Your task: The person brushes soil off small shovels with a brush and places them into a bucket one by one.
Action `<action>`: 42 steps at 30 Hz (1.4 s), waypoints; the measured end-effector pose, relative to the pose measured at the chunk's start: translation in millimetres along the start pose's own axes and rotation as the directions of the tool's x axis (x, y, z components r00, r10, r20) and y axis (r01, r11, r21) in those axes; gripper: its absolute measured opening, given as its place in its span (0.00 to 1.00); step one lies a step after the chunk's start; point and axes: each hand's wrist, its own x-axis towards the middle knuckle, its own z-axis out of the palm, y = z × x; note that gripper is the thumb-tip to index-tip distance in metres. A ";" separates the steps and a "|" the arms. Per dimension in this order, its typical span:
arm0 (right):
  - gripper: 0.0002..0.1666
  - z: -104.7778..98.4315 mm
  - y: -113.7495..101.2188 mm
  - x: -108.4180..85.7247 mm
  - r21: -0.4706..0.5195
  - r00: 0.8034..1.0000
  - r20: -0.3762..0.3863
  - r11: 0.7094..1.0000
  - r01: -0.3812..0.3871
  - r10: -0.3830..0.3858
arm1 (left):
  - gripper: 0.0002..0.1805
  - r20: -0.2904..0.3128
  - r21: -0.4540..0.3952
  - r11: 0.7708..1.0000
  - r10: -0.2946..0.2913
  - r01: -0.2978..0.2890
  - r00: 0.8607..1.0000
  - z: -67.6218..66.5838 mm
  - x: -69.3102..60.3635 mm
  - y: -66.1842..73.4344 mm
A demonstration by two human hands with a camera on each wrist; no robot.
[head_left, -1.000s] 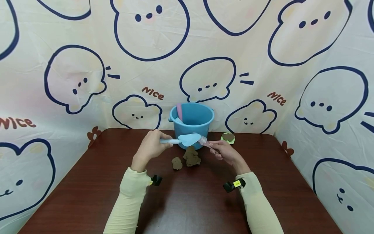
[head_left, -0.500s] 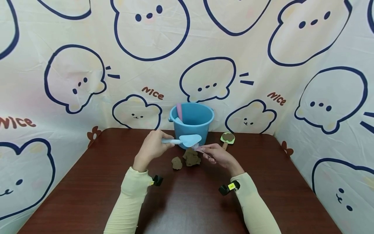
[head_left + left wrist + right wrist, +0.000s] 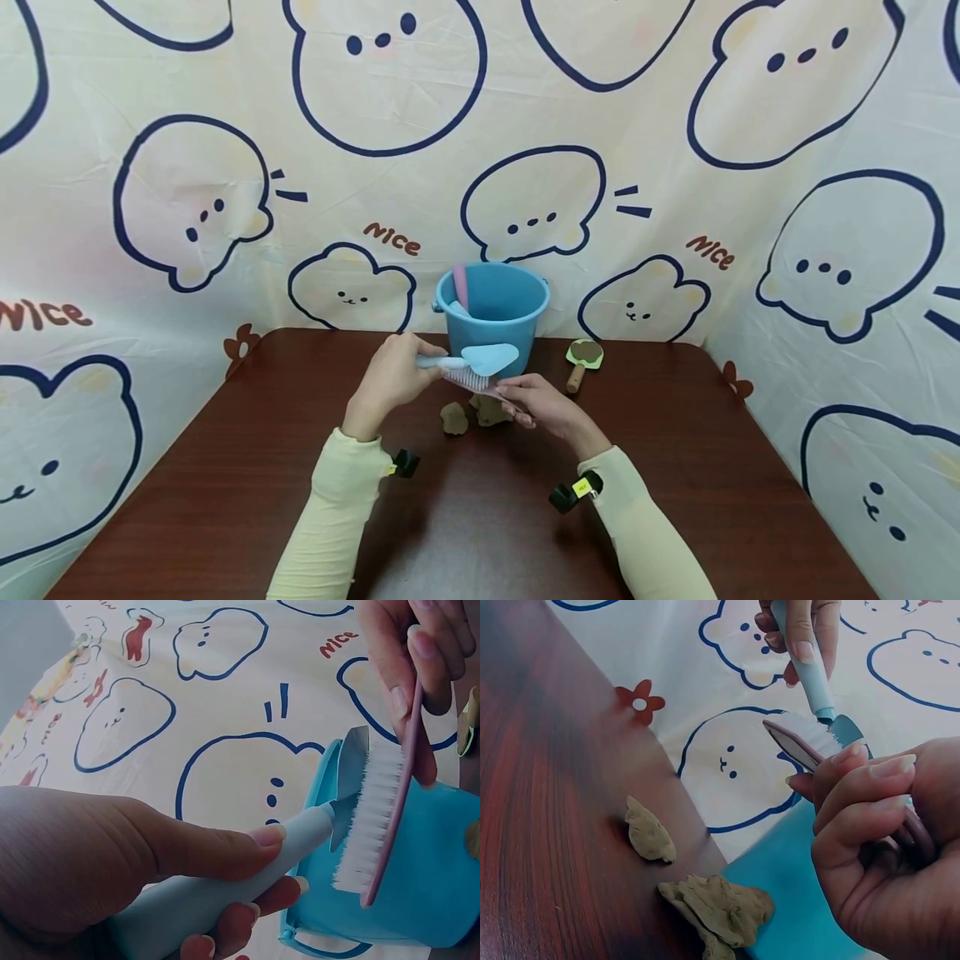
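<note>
My left hand (image 3: 393,379) grips the handle of a light blue toy shovel (image 3: 491,359), thumb along the top. The shovel is held in the air in front of the blue bucket (image 3: 459,335), blade to the right. In my right hand (image 3: 551,408) is a pink brush (image 3: 393,836) with white bristles, its handle held in curled fingers. The bristles face the shovel and appear to touch its blade (image 3: 349,769) in the left wrist view. Below the tools lie a larger brown clay-like lump (image 3: 718,907) and a smaller lump (image 3: 649,834), with neither hand on them.
The bucket stands at the back of the dark brown table (image 3: 480,517), with a pink handle (image 3: 461,287) and a light blue piece inside. To its right lies a green tool with a wooden handle (image 3: 576,379). A bear-printed cloth (image 3: 360,192) hangs behind.
The right hand has moved left and slightly down, bringing the brush from the shovel blade's tip toward its handle. The left hand has shifted barely right. The green tool's wooden handle has become visible.
</note>
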 end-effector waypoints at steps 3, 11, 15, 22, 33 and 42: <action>0.13 -1.4 0.3 0.2 0.008 1.000 -0.008 1.000 0.001 -0.001 | 0.16 0.000 -0.001 1.000 -0.004 0.004 1.000 0.3 -0.6 0.2; 0.14 -8.3 -4.1 -3.7 0.024 1.000 -0.029 1.000 -0.001 0.002 | 0.15 0.000 -0.009 1.000 -0.018 0.018 1.000 -1.2 -0.6 0.3; 0.14 -12.9 -4.4 -5.1 0.019 0.999 -0.034 1.000 -0.004 0.005 | 0.15 0.000 -0.012 1.000 -0.024 0.024 1.000 -2.0 -1.0 0.7; 0.19 -18.7 -5.0 -7.5 0.036 0.999 -0.048 0.999 0.005 -0.003 | 0.15 -0.003 -0.010 0.999 -0.035 0.035 0.999 -2.5 -1.0 -0.8; 0.23 -32.3 -7.3 -13.0 0.026 0.995 -0.099 1.000 0.012 -0.010 | 0.16 0.001 -0.003 0.999 -0.042 0.042 0.999 -6.1 -1.7 0.3; 0.24 -42.9 -9.0 -17.8 0.017 0.992 -0.127 1.000 -0.005 0.007 | 0.16 0.004 0.006 0.998 -0.058 0.058 0.998 -7.4 -2.5 -1.6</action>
